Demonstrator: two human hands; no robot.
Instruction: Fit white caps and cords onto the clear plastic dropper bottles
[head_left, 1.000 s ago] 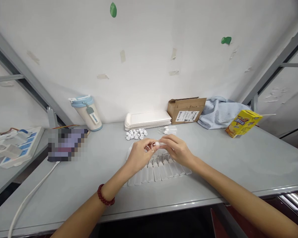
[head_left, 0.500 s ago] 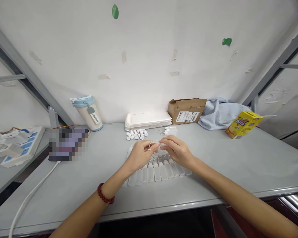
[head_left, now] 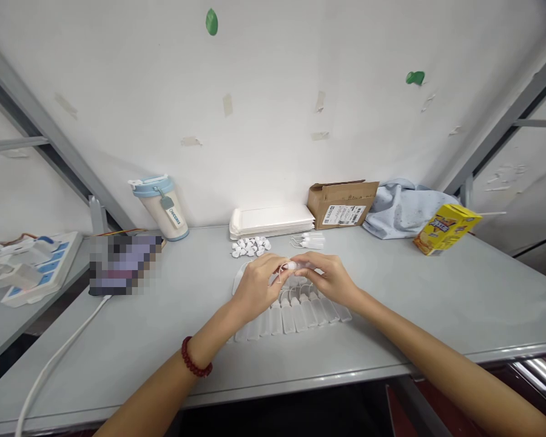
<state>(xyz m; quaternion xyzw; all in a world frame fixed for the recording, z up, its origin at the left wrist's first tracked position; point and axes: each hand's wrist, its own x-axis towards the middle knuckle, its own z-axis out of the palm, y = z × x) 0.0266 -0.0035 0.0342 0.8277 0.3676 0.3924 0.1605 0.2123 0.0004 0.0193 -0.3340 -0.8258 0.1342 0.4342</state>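
My left hand (head_left: pixel 257 284) pinches a small white cap (head_left: pixel 292 266) with a thin looped cord at its fingertips. In my right hand (head_left: pixel 330 278) is a small clear plastic bottle (head_left: pixel 304 264), mostly covered by the fingers, its neck end meeting the cap. Below both hands lies a row of flat clear bottles (head_left: pixel 287 318) with white tops and cords, side by side on the table. Beyond the left hand sits a pile of loose white caps (head_left: pixel 251 246). Just past the right hand, a few capped bottles (head_left: pixel 313 241) with cords lie apart from the row.
White trays (head_left: pixel 273 220) are stacked against the wall beside a cardboard box (head_left: pixel 343 205). A blue cloth (head_left: pixel 398 209) and a yellow drink carton (head_left: pixel 446 229) stand at the right. At the left are a tumbler (head_left: pixel 161 207), a charging phone (head_left: pixel 125 265) and a power strip (head_left: pixel 50 267).
My left hand has turned its fingers over the cap, which now shows between the hands. The right fingers have closed lower around the bottle.
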